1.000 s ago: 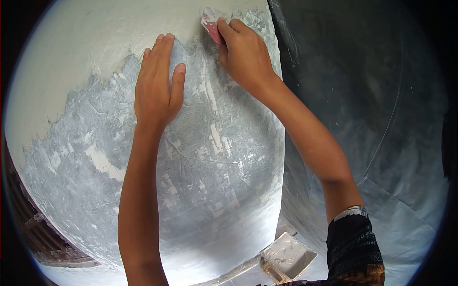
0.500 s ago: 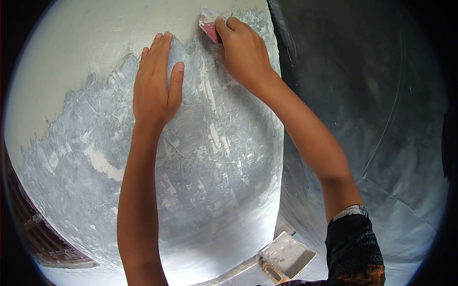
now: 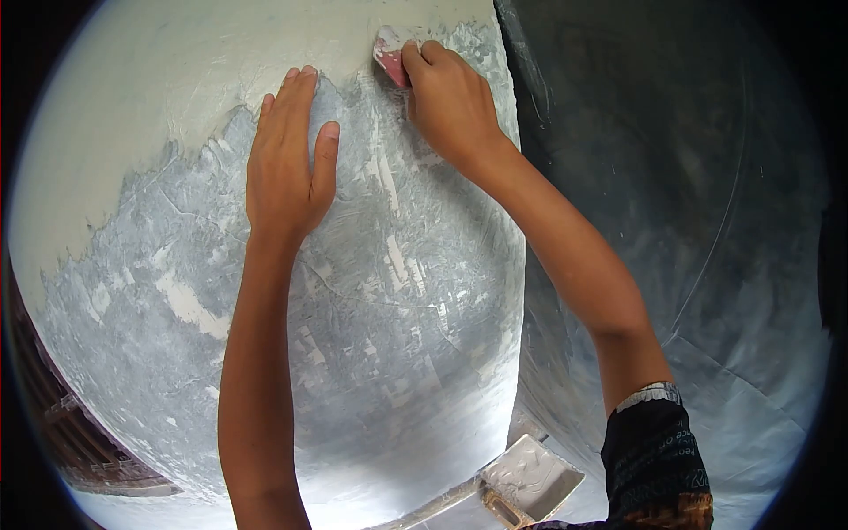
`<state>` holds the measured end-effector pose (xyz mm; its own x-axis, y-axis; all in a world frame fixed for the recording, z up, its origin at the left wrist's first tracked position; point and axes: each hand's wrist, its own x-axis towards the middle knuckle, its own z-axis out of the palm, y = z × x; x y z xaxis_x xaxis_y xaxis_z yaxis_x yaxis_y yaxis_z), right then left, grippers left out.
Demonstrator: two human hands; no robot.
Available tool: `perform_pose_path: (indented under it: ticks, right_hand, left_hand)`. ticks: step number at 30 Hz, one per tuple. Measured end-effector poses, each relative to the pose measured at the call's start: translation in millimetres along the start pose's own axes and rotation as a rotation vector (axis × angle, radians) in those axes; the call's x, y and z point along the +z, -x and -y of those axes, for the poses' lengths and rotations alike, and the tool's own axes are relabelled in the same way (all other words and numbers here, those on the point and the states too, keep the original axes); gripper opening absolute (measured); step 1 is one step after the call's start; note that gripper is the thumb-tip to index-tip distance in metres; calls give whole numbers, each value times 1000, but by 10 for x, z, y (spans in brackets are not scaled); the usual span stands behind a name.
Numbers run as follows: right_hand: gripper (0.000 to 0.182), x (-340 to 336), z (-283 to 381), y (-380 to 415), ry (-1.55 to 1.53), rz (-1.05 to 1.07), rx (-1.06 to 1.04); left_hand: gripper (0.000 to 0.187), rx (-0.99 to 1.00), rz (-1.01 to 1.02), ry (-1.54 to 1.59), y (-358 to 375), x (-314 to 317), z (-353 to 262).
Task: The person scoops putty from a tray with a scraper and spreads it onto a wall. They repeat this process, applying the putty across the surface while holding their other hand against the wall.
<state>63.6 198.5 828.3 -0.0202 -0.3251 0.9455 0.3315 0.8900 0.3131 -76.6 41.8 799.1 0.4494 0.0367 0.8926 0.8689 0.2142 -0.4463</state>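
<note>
A large curved panel (image 3: 380,353) fills the middle of the view, its lower part a streaky grey-white. Cream-coloured filler (image 3: 159,88) coats the upper part, ending in a ragged edge. My left hand (image 3: 287,163) lies flat against the panel near that edge, fingers stretched upward, thumb apart, holding nothing. Near the panel's upper right edge, my right hand (image 3: 450,102) is closed on a small pinkish-red scraper (image 3: 392,66) smeared with white filler. The scraper's face meets the panel; part of it is hidden behind my fingers.
Below the panel's right corner sits an open tray (image 3: 530,477) with pale paste inside and a tan handle-like piece at its side. Dark sheeting (image 3: 654,221) spreads along the right. Brown slatted wood (image 3: 66,415) shows at the lower left.
Both hands and the scraper appear slightly lower in view, by a small amount. My left hand stays flat on the panel and my right hand keeps its hold on the scraper.
</note>
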Motion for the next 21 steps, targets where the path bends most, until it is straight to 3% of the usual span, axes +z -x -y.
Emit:
perform_pose_path:
  ticks: [2,4,7,10,13,15,18,21]
  right_hand:
    - [23,95,65,200,13,-15,-36]
    - [23,26,287,507,-57,98,-24]
    - [23,-179,399,556,-219,37,-72]
    - [19,-161,66,47,-84,-73,-38]
    - [29,42,-253,-356,23,-51,-3]
    - [18,128,-301,-434,-26,46,56]
    - [13,244,-293,-101,65,-43,-66]
    - [15,51,68,408,8,55,-34]
  left_hand:
    - [50,-2,3,2,-6,-1,-2]
    - [50,-11,-1,19,-2,-1,-2]
    - [51,0,9,19,4,7,6]
    - [50,-6,18,-2,-4,-4,-18]
    - [50,-1,17,-7,-2,-2,-9]
    - [50,-4,17,-11,-1,5,-6]
    - [50,-3,17,-9,6,3,-4]
    - [50,11,13,-8,3,2,10]
